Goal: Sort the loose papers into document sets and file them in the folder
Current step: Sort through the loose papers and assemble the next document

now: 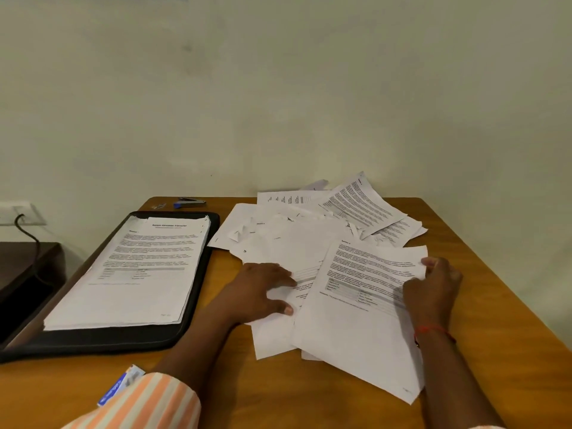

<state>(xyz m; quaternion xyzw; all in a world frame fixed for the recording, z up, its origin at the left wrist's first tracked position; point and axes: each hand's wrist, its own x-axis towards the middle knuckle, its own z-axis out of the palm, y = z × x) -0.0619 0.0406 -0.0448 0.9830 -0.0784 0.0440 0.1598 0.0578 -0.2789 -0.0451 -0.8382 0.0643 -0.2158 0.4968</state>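
at the near edge of the desk (501, 308) a striped orange and white sleeve (145, 400) is cut off by the frame, and a blue and white card (120, 385) pokes out beside it, its print too blurred to read. the left hand (263, 292) lies flat on the loose papers (294, 239) near the middle of the desk, fingers spread and thumb stretched toward the near edge. the right hand (433, 289), a red thread (433, 329) round its wrist, pinches the right edge of a printed sheet (356, 320) that lies on top of the heap. its fingers curl over the paper; the thumb is hidden behind them.

the loose papers fan from mid-desk to the far right corner, overlapping so that most pages are half covered. some have torn corners, and the text is not legible. the black folder (108, 339) lies open along the left edge, its near left corner cut off, with a filed stack (139, 267) squared inside it. by the far edge sit a blue and grey stapler (190, 202) and a small item (159, 206) too blurred to make out.

the desk is brown wood against a plain pale wall (278, 88). left of it stands a dark side table (28, 267), and a black cable (31, 233) hangs from a wall socket (18, 213).
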